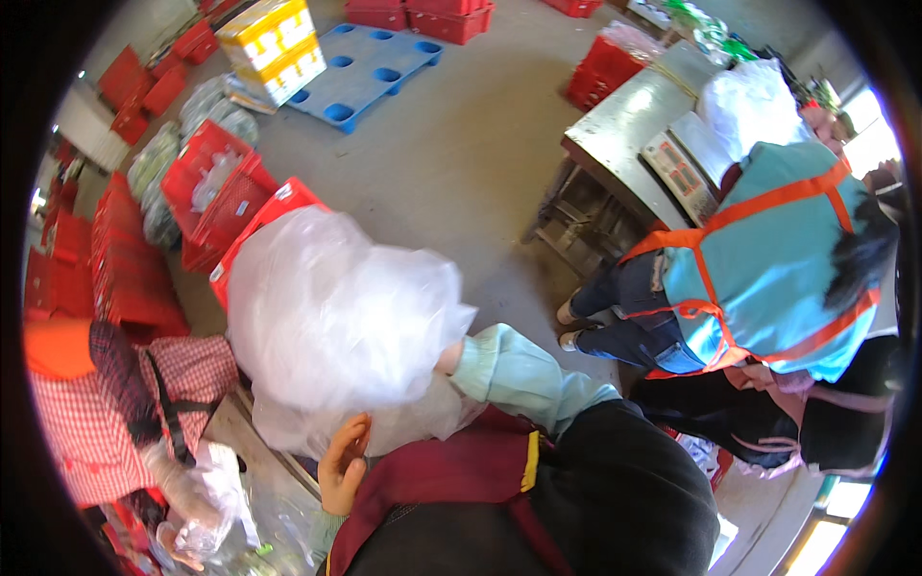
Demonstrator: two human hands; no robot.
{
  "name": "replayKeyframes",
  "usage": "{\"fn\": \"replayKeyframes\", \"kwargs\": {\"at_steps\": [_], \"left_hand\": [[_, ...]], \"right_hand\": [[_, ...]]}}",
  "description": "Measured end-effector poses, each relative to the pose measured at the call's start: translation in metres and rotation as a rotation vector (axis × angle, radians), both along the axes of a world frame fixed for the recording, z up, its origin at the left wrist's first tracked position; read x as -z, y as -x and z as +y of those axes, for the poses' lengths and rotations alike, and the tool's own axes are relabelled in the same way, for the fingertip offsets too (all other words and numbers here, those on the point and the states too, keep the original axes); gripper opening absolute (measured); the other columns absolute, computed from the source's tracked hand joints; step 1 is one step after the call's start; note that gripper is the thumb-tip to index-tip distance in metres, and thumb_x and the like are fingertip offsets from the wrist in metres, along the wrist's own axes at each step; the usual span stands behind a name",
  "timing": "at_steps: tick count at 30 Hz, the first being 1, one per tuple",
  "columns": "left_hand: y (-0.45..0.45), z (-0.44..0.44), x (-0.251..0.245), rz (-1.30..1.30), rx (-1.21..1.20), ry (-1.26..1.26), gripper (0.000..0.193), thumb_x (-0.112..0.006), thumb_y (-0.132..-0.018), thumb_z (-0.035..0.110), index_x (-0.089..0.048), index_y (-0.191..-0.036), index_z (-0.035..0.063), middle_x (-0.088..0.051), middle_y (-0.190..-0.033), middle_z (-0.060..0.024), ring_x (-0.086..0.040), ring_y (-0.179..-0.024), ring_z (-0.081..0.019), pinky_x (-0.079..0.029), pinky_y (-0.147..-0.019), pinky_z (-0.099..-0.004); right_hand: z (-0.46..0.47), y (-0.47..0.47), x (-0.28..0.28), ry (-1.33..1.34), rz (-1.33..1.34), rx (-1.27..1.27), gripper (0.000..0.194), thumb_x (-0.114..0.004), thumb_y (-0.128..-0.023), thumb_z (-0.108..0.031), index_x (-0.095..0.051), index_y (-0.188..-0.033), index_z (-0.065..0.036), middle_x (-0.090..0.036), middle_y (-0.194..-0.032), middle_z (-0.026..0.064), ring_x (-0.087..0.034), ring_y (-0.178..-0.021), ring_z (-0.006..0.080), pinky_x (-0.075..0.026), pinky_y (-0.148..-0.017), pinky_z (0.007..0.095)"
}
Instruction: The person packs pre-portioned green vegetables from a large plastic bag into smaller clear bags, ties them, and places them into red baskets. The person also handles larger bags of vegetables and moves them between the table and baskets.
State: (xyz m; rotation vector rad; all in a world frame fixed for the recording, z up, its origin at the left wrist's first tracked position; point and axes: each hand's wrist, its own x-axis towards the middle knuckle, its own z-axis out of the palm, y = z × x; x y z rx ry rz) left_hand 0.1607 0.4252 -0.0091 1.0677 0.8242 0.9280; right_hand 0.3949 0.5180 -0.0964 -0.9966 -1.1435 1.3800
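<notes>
A large, bulging translucent plastic bag (338, 309) fills the space in front of me. My right hand (450, 358) grips it at its right side, with the fingers hidden in the plastic. Below it spreads more thin clear plastic (421, 421), partly covered by the bag. My left hand (346, 461) is raised beside the lower plastic, near my body; its fingers are apart and it holds nothing. Behind the bag shows the rim of a red plastic crate (294, 193). What the bag contains cannot be made out.
A co-worker in a turquoise top (785, 245) stands at right by a metal table (612, 129) with a digital scale (677, 173). At left another person in a checked garment (94, 425) handles clear plastic. Red crates (216, 183), a blue pallet (374, 65) and yellow-white boxes (277, 50) stand beyond.
</notes>
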Motion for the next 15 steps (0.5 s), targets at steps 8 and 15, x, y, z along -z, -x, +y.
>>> {"fn": "replayKeyframes", "kwargs": {"at_steps": [8, 15], "left_hand": [[-0.078, 0.1, 0.046, 0.516, 0.444, -0.635, 0.063, -0.068, -0.076, 0.027, -0.042, -0.127, 0.0012, -0.043, -0.13, -0.0177, -0.042, -0.12, -0.0326, -0.033, -0.101, -0.0389], [-0.178, 0.175, 0.126, 0.804, 0.358, -0.658, 0.053, -0.064, -0.075, 0.027, -0.046, -0.121, 0.0082, -0.053, -0.113, -0.0131, -0.048, -0.106, -0.0321, -0.038, -0.092, -0.0408]], "right_hand": [[-0.018, -0.107, -0.012, 0.062, 0.192, 0.622, 0.036, -0.054, -0.077, 0.002, -0.054, -0.113, 0.003, -0.059, -0.107, 0.011, -0.057, -0.097, 0.0218, -0.045, -0.085, 0.0336], [0.084, -0.182, 0.035, 0.272, 0.295, 0.426, 0.04, -0.06, -0.077, -0.004, -0.052, -0.116, 0.002, -0.06, -0.102, 0.0077, -0.057, -0.093, 0.0194, -0.044, -0.082, 0.03]]}}
